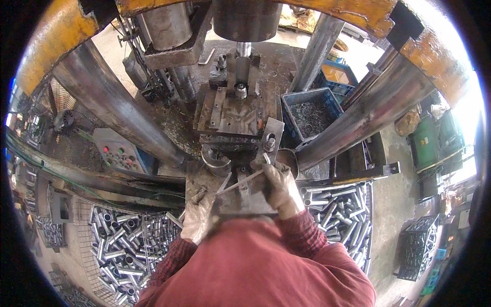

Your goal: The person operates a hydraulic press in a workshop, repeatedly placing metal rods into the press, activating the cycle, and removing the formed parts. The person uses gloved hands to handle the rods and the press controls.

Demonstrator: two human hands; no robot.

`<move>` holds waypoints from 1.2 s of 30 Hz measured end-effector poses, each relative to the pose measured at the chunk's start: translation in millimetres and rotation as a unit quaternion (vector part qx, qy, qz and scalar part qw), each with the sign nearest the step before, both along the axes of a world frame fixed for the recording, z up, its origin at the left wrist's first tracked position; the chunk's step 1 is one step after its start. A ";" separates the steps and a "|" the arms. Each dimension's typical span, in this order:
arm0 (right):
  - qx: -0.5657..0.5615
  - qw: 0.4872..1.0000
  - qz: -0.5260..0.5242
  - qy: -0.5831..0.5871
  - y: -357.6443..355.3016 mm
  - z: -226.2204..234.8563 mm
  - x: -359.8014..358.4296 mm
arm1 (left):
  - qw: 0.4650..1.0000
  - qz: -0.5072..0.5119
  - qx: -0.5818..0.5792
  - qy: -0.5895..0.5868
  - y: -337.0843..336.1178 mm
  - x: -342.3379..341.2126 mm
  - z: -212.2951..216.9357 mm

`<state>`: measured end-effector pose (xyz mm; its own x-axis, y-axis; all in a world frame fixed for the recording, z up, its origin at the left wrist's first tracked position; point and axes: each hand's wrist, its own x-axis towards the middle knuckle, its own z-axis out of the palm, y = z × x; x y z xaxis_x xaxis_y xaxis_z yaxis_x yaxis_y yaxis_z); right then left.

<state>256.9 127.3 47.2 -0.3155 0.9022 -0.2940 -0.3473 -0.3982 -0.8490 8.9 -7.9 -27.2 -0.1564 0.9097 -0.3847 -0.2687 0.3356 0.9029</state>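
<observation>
Both hands wear pale, dirty work gloves and are in front of the press die. My left hand [198, 212] is closed, its fingertips at the near end of a thin pale metal rod [240, 183]. The rod slants up to my right hand [281, 187], whose fingers are curled around its far end. A shorter metal strip [224, 182] rises from beside the left fingertips, forming a V with the rod; whether the two are joined I cannot tell. Behind the hands stands the steel die block [234, 115], with a curved metal holder [216, 162] at its front left.
Thick press columns [120, 102] slope down on both sides. Wire bins [82, 235] full of short metal tubes [120, 250] stand left and right of me. A blue crate [312, 115] with metal scrap sits behind right. An upright bolt [270, 143] stands near my right hand.
</observation>
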 end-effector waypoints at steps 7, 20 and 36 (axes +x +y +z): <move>0.145 0.986 0.013 -0.087 6.2 -1.5 2.0 | 0.992 0.018 0.034 0.121 8.9 12.8 17.9; 0.115 0.933 0.045 -0.337 30.2 29.5 21.2 | 0.942 -0.091 0.071 0.317 6.6 9.4 50.0; 0.234 0.874 -0.157 -0.396 234.9 7.3 49.4 | 0.989 0.082 -0.024 0.124 -2.5 13.8 35.9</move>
